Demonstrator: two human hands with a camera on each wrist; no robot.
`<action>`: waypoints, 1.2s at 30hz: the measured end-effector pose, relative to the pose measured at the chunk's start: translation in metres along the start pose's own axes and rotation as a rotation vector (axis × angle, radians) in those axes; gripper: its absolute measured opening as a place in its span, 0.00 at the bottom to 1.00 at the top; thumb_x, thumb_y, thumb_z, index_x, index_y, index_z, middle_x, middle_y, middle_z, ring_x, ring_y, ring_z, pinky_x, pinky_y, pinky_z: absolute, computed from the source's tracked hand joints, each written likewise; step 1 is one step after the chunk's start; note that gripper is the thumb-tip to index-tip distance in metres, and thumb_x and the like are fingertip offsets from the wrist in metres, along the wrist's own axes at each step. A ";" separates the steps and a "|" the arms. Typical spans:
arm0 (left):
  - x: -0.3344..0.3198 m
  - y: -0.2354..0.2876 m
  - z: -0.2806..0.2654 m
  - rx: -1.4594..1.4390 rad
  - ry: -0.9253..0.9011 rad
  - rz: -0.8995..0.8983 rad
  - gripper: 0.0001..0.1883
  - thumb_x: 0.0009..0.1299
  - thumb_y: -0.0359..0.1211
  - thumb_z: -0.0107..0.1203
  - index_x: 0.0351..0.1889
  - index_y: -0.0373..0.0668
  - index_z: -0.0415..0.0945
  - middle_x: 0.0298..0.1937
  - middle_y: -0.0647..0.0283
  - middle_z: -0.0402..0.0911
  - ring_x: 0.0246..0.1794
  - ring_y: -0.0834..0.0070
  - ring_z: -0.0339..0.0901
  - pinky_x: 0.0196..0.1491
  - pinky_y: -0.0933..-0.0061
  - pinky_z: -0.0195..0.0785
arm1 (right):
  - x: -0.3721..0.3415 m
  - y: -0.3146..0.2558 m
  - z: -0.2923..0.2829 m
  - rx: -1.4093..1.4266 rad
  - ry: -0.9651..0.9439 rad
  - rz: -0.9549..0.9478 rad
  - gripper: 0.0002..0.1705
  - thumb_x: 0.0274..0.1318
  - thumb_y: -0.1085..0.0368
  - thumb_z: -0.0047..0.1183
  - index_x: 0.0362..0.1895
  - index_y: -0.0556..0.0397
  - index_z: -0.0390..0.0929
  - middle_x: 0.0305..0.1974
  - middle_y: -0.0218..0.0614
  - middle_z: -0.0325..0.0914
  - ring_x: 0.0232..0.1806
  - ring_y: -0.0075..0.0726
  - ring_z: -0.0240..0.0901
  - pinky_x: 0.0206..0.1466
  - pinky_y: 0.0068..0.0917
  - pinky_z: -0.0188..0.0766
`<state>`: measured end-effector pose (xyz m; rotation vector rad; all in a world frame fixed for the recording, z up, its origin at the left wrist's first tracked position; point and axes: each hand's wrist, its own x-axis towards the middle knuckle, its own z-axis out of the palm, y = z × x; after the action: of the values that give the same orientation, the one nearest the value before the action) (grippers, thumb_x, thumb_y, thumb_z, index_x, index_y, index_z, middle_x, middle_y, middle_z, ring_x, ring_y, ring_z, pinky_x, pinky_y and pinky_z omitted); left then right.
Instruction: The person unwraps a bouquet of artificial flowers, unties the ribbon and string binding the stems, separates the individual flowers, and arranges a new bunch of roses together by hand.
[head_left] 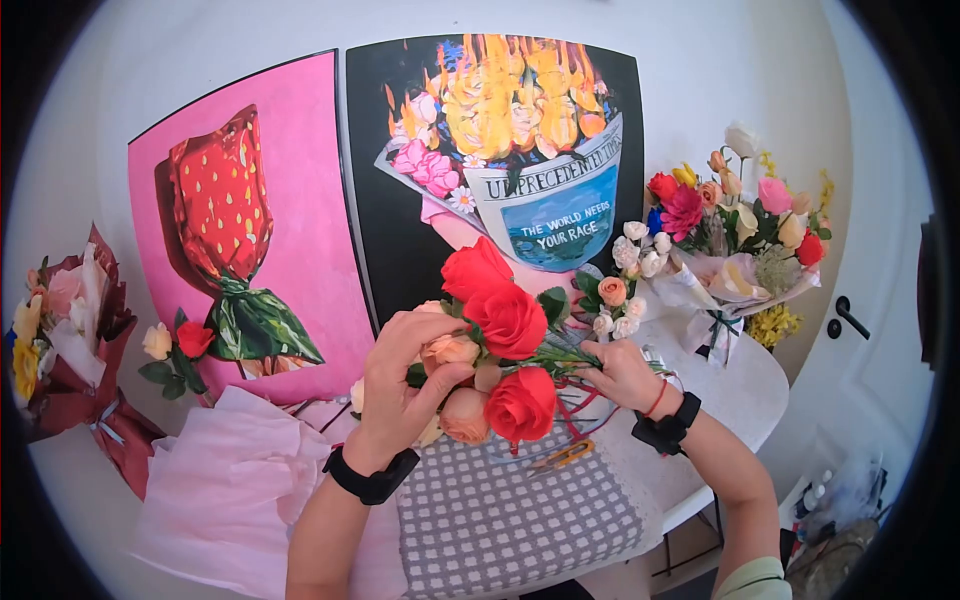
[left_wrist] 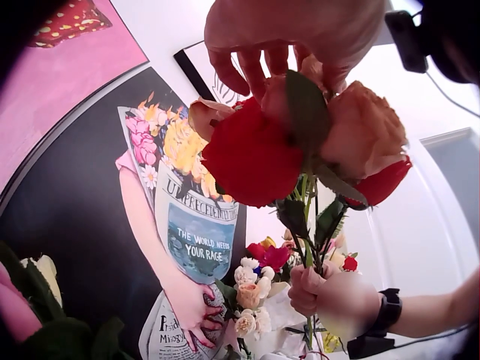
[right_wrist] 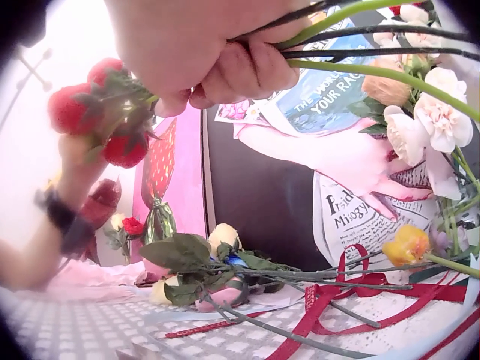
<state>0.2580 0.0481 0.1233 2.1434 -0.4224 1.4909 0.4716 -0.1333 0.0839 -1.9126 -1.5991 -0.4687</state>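
Observation:
My right hand grips a bunch of flower stems, which run out past the fist in the right wrist view. Several red roses and peach roses with green leaves make up the heads of this bunch. My left hand is at the flower heads, thumb and fingers bent around a peach rose. Seen from the left wrist, that hand reaches down over the blooms from above, and my right hand holds the stems below them.
Loose flowers and red ribbon lie on the table. Orange-handled scissors rest by a grey checked cloth. Pink paper is at left. Wrapped bouquets stand at left and right; two paintings lean behind.

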 end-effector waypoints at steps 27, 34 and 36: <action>0.004 0.013 -0.010 -0.222 0.189 -0.059 0.16 0.64 0.33 0.47 0.49 0.38 0.66 0.46 0.59 0.70 0.46 0.74 0.67 0.47 0.74 0.57 | 0.003 0.032 0.030 0.354 0.022 -0.096 0.13 0.48 0.67 0.52 0.41 0.55 0.75 0.22 0.45 0.74 0.24 0.40 0.75 0.31 0.29 0.69; 0.005 0.004 -0.001 -0.392 0.023 -0.268 0.15 0.64 0.27 0.49 0.49 0.36 0.65 0.47 0.61 0.72 0.45 0.78 0.71 0.49 0.75 0.62 | -0.002 0.053 0.045 0.674 -0.149 0.008 0.24 0.43 0.65 0.59 0.48 0.52 0.72 0.47 0.38 0.73 0.51 0.41 0.69 0.55 0.33 0.62; 0.006 0.010 0.000 -0.411 0.033 -0.257 0.19 0.61 0.25 0.54 0.50 0.37 0.63 0.49 0.60 0.70 0.46 0.76 0.71 0.51 0.74 0.62 | -0.003 0.053 0.045 0.673 -0.156 0.017 0.24 0.43 0.65 0.59 0.48 0.52 0.72 0.47 0.38 0.73 0.51 0.40 0.68 0.55 0.33 0.62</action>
<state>0.2544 0.0400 0.1309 1.7718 -0.3861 1.1776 0.5176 -0.1116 0.0366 -1.4621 -1.5685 0.2200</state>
